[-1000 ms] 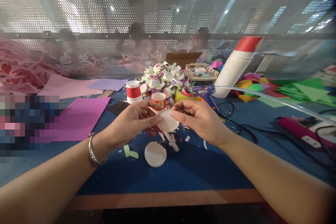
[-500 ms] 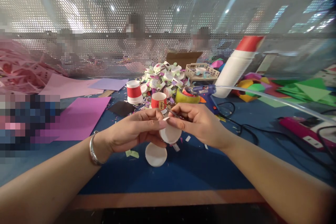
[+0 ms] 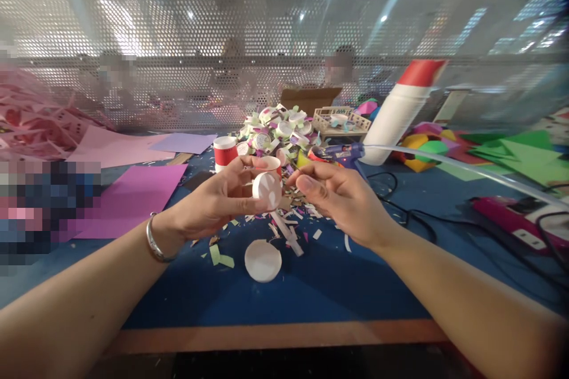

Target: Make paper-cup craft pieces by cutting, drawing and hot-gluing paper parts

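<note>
My left hand [image 3: 222, 192] pinches a small round white paper cup bottom [image 3: 267, 191] by its edge, its face turned toward me and patterned with pale wedge shapes. To its right is my right hand [image 3: 331, 195], apart from the piece, with thumb and forefinger closed; whatever is between them is too small or hidden to make out. Below the hands a second white paper disc [image 3: 263, 260] lies flat on the blue table. A red and white paper cup [image 3: 272, 164] stands partly hidden behind my left fingers.
Another red-banded cup [image 3: 225, 153] stands at the left of a heap of small paper pieces [image 3: 284, 127]. A blue glue gun [image 3: 344, 155], a leaning stack of paper cups [image 3: 398, 112] and a pink power strip [image 3: 511, 222] with cables are at right. Purple paper [image 3: 133, 198] lies left.
My hands have drawn apart. The white cup bottom, previously between both hands, has moved up and left with my left hand, and its face has turned. The dark thin tool by my right fingers no longer shows clearly.
</note>
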`<action>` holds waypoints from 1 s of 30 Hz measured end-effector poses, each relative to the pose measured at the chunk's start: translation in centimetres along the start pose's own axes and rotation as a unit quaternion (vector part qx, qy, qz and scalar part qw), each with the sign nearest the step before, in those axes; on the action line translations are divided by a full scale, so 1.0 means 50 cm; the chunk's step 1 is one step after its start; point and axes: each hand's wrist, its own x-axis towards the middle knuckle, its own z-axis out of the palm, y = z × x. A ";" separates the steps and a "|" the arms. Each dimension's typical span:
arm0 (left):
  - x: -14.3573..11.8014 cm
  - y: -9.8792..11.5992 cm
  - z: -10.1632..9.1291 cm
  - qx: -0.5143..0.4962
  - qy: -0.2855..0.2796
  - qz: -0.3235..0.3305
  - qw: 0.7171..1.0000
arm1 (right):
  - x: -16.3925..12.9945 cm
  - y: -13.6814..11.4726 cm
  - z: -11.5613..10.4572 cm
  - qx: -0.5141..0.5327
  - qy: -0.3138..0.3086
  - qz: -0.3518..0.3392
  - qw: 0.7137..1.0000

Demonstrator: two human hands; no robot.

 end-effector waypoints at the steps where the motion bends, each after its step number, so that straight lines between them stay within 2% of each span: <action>1: 0.003 -0.003 -0.005 0.023 0.008 0.016 1.000 | 0.000 0.002 -0.001 0.006 -0.007 0.001 1.000; 4: 0.013 -0.014 -0.015 0.083 0.022 0.075 0.994 | -0.001 0.008 -0.002 0.007 -0.023 0.016 1.000; 9: 0.022 -0.027 -0.015 0.150 0.047 0.158 0.975 | -0.002 0.010 0.000 -0.051 -0.024 0.037 0.998; 15: 0.016 -0.027 -0.005 0.273 0.072 0.245 0.927 | 0.001 0.006 0.002 -0.081 -0.024 0.049 0.995; 21: 0.009 -0.025 -0.001 0.379 0.081 0.279 0.878 | 0.005 0.007 0.002 -0.085 -0.033 0.042 0.995; 30: 0.006 -0.020 -0.002 0.425 0.070 0.298 0.852 | 0.004 0.004 -0.002 -0.138 -0.035 0.038 0.989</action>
